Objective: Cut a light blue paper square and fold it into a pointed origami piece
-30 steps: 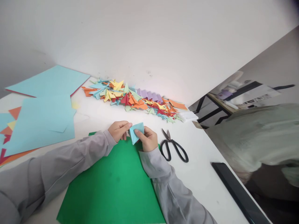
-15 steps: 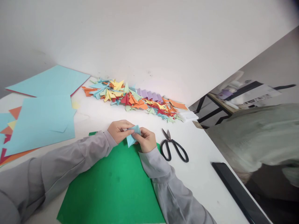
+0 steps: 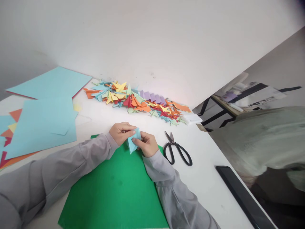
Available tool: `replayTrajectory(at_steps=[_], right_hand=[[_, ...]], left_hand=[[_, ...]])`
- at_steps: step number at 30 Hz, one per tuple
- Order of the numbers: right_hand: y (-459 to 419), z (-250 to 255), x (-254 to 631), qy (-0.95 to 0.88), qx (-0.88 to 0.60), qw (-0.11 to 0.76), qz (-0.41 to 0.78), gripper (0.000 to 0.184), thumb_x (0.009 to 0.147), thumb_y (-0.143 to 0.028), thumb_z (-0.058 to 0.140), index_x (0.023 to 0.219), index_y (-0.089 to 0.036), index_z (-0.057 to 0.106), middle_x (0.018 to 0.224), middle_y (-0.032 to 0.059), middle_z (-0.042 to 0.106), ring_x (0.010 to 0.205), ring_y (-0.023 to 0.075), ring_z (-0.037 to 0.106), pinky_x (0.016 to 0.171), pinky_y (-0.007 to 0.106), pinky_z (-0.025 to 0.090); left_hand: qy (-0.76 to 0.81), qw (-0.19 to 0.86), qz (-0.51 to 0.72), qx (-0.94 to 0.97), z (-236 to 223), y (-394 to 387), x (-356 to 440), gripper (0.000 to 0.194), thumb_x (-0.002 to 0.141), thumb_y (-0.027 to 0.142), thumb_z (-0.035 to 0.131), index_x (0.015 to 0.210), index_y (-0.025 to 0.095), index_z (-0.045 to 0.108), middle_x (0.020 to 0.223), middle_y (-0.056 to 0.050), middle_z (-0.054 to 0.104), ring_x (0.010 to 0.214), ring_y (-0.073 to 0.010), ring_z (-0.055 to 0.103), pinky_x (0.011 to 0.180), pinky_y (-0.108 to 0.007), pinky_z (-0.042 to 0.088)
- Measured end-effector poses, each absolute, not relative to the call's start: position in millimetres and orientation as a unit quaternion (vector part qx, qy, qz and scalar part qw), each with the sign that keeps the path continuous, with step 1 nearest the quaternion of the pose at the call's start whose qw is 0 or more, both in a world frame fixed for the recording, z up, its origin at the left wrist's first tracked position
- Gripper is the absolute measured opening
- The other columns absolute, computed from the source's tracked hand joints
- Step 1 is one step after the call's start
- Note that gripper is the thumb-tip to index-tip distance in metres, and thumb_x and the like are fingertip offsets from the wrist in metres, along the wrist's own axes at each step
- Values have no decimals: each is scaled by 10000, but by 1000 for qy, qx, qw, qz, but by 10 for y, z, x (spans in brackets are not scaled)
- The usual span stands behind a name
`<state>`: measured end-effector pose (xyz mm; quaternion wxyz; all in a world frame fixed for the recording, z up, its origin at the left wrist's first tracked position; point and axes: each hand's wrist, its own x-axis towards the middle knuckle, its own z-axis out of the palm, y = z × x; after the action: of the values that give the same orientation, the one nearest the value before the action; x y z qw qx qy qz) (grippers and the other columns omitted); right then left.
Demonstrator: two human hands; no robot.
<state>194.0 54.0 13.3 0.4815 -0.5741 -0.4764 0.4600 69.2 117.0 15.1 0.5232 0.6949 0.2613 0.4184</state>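
Note:
Between my two hands is a small folded piece of light blue paper (image 3: 132,146), its pointed end toward me. My left hand (image 3: 120,133) pinches its upper left edge between thumb and fingers. From the other side my right hand (image 3: 148,143) grips it, the thumb pressed flat on the front and the fingers partly hidden behind. Both hands are over the far edge of a green sheet (image 3: 111,190) lying on the white table (image 3: 205,190). Black-handled scissors (image 3: 176,148) rest to the right of my right hand, blades slightly apart.
Many folded paper pieces in mixed colours (image 3: 133,101) are heaped along the wall. Large light blue sheets (image 3: 45,124) and coloured scraps (image 3: 15,115) lie at the left. A dark flat object (image 3: 238,194) is near the right table edge. Another person's pale clothing (image 3: 267,140) shows beyond.
The folded paper has turned slightly and tipped, its point now lower and a little left. My right thumb has shifted left and down across it. Both hands keep hold.

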Motion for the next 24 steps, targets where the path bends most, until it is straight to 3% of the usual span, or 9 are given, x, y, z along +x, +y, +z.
replayTrajectory(at_steps=[9, 14, 19, 24], right_hand=[[542, 81, 1953, -476, -576, 484, 455, 212, 557, -307, 624, 502, -178, 466, 374, -77, 410, 337, 65, 350, 343, 208, 268], [531, 142, 1951, -492, -563, 476, 462, 218, 557, -329, 634, 518, -172, 488, 386, -77, 393, 356, 64, 341, 366, 214, 262], [524, 133, 1935, -503, -563, 471, 456, 212, 579, -315, 614, 507, -172, 475, 394, -82, 356, 368, 56, 308, 378, 213, 229], [526, 123, 1943, -513, -567, 464, 448, 191, 592, -278, 597, 502, -174, 465, 392, -84, 358, 366, 56, 311, 381, 212, 236]], left_hand=[[296, 518, 399, 697, 194, 1157, 685, 299, 729, 325, 492, 804, 104, 679, 675, -52, 594, 600, -110, 509, 524, -221, 399], [267, 538, 356, 716, 183, 1137, 687, 249, 592, 274, 631, 786, 125, 677, 756, -60, 583, 620, -118, 519, 461, -203, 372], [245, 561, 372, 698, 165, 1145, 695, 122, 595, 226, 627, 644, 124, 673, 693, -54, 567, 616, -119, 529, 471, -208, 389], [240, 559, 388, 693, 143, 1168, 695, 147, 635, 224, 610, 704, 116, 682, 719, -75, 611, 650, -132, 557, 507, -221, 406]])
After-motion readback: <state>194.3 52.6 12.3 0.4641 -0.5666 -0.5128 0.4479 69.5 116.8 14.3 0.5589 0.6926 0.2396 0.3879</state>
